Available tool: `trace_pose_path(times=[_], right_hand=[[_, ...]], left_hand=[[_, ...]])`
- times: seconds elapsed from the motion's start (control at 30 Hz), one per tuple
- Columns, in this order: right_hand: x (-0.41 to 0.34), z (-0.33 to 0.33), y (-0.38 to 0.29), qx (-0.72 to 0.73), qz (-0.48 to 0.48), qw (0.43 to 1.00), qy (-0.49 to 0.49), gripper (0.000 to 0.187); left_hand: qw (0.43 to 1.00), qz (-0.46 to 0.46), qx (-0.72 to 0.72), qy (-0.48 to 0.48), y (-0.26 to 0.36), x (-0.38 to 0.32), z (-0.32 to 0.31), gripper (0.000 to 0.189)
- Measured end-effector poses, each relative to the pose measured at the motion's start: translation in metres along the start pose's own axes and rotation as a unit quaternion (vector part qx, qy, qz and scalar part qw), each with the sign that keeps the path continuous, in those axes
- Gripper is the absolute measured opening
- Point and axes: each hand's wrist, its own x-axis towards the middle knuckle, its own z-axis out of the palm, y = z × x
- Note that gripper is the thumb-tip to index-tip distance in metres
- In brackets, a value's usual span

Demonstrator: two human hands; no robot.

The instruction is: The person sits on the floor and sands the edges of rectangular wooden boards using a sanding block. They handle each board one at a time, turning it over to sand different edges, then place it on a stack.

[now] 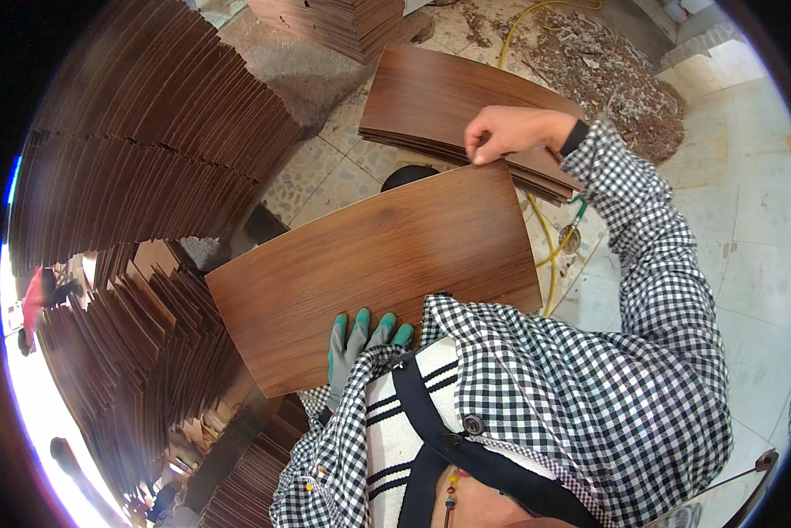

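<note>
A wood-grain board (pixel 375 244) lies tilted across the space in front of my body. My left hand (pixel 362 340), in a grey glove with green fingertips, rests flat on its near part with the fingers slightly spread. Bare, my right hand (pixel 511 135) is at the board's far right corner, with thumb and fingertips drawn together at the edge; whether they pinch the board cannot be told. Just beyond it lies a short stack of similar boards (pixel 435 92), partly behind my right hand and forearm.
Tall stacks of thin boards (pixel 157 125) stand at the left, with more leaning boards (pixel 138 343) below them. Another stack (pixel 342 20) is at the top. A yellow hose (pixel 552 277) crosses the tiled floor. A heap of shavings and debris (pixel 606 86) lies at the upper right.
</note>
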Motion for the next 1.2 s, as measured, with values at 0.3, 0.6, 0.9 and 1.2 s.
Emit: trace_pose_path(times=[0.3,0.6,0.9,1.2], right_hand=[[0.04,0.015,-0.018,-0.003,-0.094,0.995,-0.024,0.022],[0.038,0.003,-0.021,-0.023,0.0,0.997,-0.072,0.019],[0.076,0.032,-0.048,0.01,-0.13,0.991,0.018,0.022],[0.03,-0.001,-0.022,0.015,0.015,0.999,-0.031,0.026]], left_hand=[[1.0,0.013,0.004,0.027,0.001,-0.002,0.0,0.052],[0.999,0.028,0.016,0.027,0.001,0.003,0.007,0.052],[0.997,0.02,-0.019,0.069,0.008,0.003,-0.007,0.051],[0.998,0.035,-0.048,0.018,0.006,0.007,-0.012,0.051]])
